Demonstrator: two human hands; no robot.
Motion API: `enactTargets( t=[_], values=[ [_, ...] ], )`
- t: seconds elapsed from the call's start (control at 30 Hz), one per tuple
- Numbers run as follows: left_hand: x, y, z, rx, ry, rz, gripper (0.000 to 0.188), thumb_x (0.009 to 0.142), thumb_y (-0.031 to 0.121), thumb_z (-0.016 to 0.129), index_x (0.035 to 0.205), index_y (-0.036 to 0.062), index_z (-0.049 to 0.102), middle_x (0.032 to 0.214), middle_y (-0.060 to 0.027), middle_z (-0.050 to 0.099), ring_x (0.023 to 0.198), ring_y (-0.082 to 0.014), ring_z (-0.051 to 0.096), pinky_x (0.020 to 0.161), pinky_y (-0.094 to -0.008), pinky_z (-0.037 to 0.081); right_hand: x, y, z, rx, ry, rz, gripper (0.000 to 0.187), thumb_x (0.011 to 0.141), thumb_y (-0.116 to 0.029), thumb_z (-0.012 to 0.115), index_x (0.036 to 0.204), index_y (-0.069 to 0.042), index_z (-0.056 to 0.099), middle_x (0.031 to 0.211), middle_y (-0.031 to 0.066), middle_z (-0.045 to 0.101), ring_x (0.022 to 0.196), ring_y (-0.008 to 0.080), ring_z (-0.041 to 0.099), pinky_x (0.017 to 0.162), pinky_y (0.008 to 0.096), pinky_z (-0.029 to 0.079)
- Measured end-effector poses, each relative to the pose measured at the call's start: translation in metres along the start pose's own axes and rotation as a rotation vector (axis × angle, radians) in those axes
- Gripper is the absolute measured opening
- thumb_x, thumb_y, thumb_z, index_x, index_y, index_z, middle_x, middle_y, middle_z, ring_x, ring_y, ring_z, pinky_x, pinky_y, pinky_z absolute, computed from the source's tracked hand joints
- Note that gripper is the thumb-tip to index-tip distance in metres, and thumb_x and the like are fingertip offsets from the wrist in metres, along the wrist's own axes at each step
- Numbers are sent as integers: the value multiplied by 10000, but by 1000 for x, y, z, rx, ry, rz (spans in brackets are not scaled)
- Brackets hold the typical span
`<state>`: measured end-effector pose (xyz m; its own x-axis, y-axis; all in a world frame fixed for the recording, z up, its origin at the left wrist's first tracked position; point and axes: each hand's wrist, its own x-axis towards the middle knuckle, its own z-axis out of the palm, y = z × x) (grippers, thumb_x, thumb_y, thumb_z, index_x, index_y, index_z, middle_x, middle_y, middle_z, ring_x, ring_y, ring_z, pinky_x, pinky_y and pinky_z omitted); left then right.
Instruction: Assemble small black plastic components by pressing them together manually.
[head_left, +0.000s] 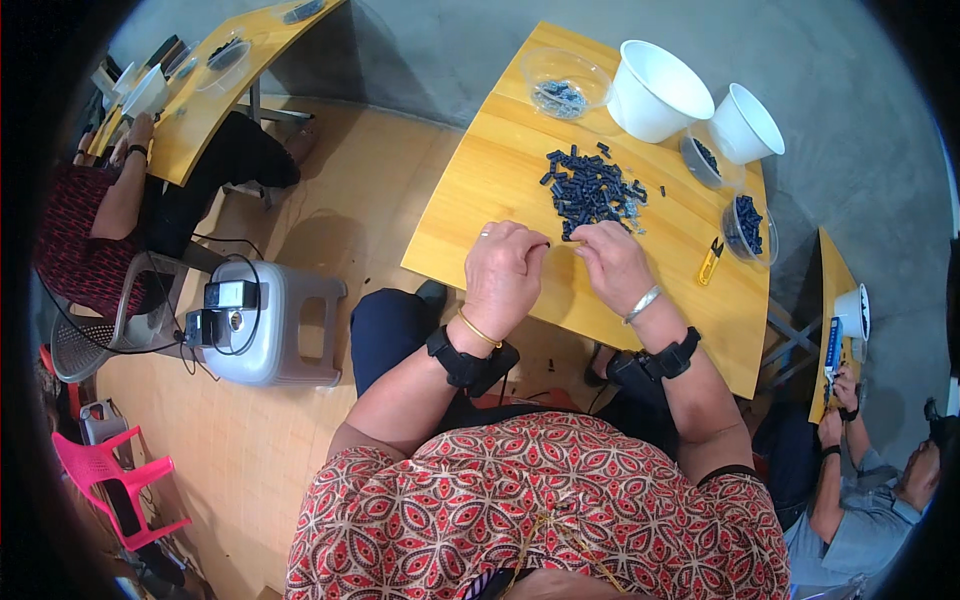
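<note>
My left hand (507, 266) is over the near edge of the yellow wooden table (477, 180), its thumb and fingers pinched with a bit of something dark at the tips. Opposite it, my right hand (617, 264) is also closed in a pinch; what its fingertips hold is hidden. The hands are a short gap apart. Just beyond them lies a heap of small black tube-like pieces (588, 185). Small clear or silvery bits (634, 208) are scattered along its right side. To the right rests a pair of yellow-handled snips (711, 262).
A clear tub of silvery parts (560, 98), a large white bucket (655, 95) and a smaller white bucket (748, 125) stand at the back. Clear bowls of black pieces (748, 230) line the right side. A grey stool (265, 325) stands left; people work at tables on both sides.
</note>
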<state>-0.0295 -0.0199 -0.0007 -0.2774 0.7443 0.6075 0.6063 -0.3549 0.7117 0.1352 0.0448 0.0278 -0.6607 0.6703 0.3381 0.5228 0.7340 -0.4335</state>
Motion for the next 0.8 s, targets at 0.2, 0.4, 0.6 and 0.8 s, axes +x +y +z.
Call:
enactTargets(
  t=[0.2, 0.4, 0.6, 0.8],
  values=[
    [-6, -2, 4, 174, -177, -13, 14, 668, 106, 652, 665, 118, 644, 669, -49, 563, 709, -237, 528, 676, -348, 337, 2, 8, 9, -116, -15, -46, 113, 753, -30, 588, 855, -46, 542, 802, 114, 538, 813, 302, 517, 717, 380, 433],
    [-8, 9, 16, 226, -254, 6, 37, 668, 126, 682, 703, 131, 668, 682, -43, 588, 702, -229, 546, 703, -346, 345, -10, 15, 3, -136, 24, -8, 107, 750, -20, 581, 846, -31, 535, 797, 115, 547, 809, 315, 515, 716, 394, 432],
    [-7, 7, 20, 264, -222, -16, 64, 675, 133, 686, 736, 126, 668, 688, -38, 591, 705, -225, 549, 701, -344, 343, -26, 19, -1, 205, 118, 215, 65, 794, 23, 549, 854, 2, 538, 755, 89, 572, 659, 185, 554, 637, 273, 456],
    [-7, 4, 11, 179, -224, 21, 127, 676, 101, 692, 801, 89, 669, 719, -69, 604, 702, -242, 568, 697, -343, 390, -32, 4, -3, 383, 106, 289, 120, 772, 53, 536, 877, -3, 553, 784, 118, 589, 692, 229, 602, 631, 297, 481]
  ],
)
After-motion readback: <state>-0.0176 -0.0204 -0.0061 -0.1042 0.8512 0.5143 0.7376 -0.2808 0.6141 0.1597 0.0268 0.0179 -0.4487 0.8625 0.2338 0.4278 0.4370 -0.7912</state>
